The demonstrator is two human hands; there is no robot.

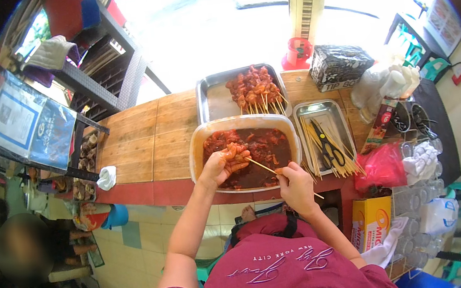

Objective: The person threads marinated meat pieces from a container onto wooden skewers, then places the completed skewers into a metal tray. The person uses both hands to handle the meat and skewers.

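Note:
Over a white plastic tub (241,121) of red marinade and raw meat pieces, my left hand (227,163) holds a piece of marinated meat (237,151). A bamboo skewer (263,166) runs from that meat to my right hand (296,184), whose fingers pinch it, its far end sticking out below the hand. Behind the tub, a metal tray (213,99) bears a heap of skewered meat (253,87) at its right side. To the right, a smaller metal tray (301,113) holds loose bamboo skewers (312,135) with black-handled scissors (327,146) on top.
A patterned box (340,65) and plastic bags stand at the table's back right. A pink plastic bag (378,167) and a rack of glass jars are on the right. A crumpled white cloth (107,178) lies at the left edge. Another person (62,250) is at the lower left.

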